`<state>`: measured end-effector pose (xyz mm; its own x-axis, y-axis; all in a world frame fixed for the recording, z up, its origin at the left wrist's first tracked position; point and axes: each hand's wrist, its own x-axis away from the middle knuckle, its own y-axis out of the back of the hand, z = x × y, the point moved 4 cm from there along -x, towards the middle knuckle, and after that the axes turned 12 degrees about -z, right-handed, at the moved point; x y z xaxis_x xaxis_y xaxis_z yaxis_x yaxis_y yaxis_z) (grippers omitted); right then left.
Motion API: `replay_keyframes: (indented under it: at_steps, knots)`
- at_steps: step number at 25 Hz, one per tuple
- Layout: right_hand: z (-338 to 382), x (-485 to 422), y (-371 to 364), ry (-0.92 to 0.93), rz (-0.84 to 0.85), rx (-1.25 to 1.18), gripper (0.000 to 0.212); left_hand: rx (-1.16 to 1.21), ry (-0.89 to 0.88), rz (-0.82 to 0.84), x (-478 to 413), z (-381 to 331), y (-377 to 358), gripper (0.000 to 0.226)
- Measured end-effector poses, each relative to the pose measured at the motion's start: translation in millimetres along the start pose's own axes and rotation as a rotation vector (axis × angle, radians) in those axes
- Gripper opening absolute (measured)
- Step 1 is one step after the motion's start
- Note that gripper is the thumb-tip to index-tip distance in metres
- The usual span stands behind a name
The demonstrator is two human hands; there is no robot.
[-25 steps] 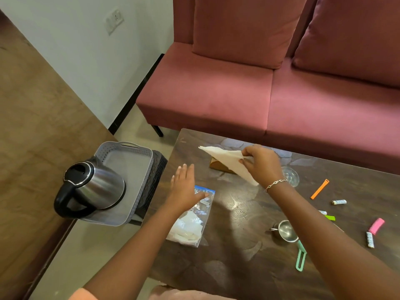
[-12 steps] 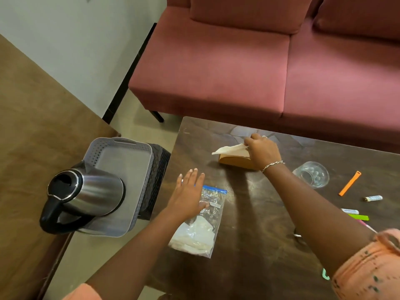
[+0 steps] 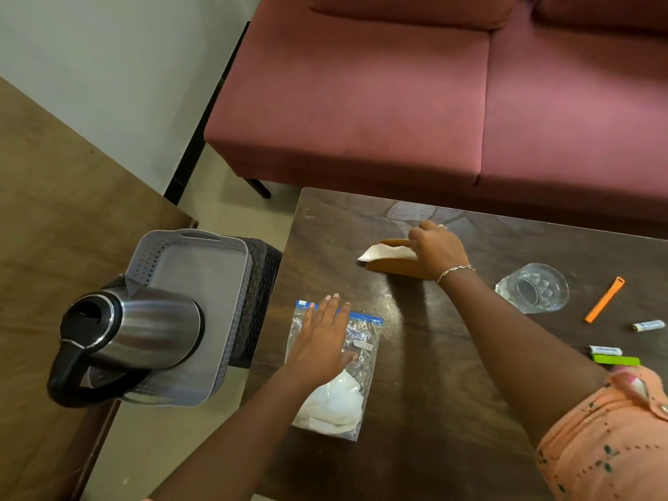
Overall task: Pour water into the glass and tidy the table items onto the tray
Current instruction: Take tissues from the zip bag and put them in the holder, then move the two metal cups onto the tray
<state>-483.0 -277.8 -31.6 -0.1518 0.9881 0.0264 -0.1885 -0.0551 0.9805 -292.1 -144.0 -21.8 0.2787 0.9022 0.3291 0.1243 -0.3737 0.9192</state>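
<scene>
A steel kettle (image 3: 144,338) with a black handle stands on the grey plastic tray (image 3: 206,269), left of the dark wooden table (image 3: 433,410). My left hand (image 3: 321,338) lies flat, fingers spread, on a clear zip bag (image 3: 343,399) holding something white. My right hand (image 3: 433,247) is closed on a white napkin (image 3: 383,253) and presses it onto an orange-brown holder (image 3: 394,267) at the table's far side. A clear glass (image 3: 533,292) stands to the right of that hand.
On the table's right lie an orange clip (image 3: 605,300), two small white tubes (image 3: 649,325), (image 3: 605,350) and a green clip (image 3: 616,360). The tray rests on a dark wicker stool (image 3: 260,294). A red sofa (image 3: 397,103) stands behind the table.
My right hand has brought the napkin down from above the table onto the orange-brown holder. My left hand has settled flat on the zip bag. The camera has tilted downward.
</scene>
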Motion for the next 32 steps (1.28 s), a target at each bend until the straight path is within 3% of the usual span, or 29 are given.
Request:
replay_keyframes:
  at_steps: [8, 18, 26, 32]
  knots:
    - [-14.1, 60.2, 52.9, -0.009, -0.294, -0.098, 0.016, -0.001, 0.006, -0.096, 6.0, -31.9, 22.6, 0.077]
    - [-75.8, 195.1, 58.7, -0.07, -0.354, -0.076, 0.029, 0.075, -0.054, -0.042, 20.3, -112.7, -6.4, 0.078]
    - [-162.3, 278.1, 68.0, -0.302, -0.444, -0.064, 0.028, 0.008, -0.192, 0.041, 31.0, -173.4, -33.3, 0.079]
    - [-225.0, 334.2, 67.9, -0.631, -0.502, -0.117, 0.022, 0.111, -0.201, 0.14, 17.2, -226.2, -54.7, 0.065]
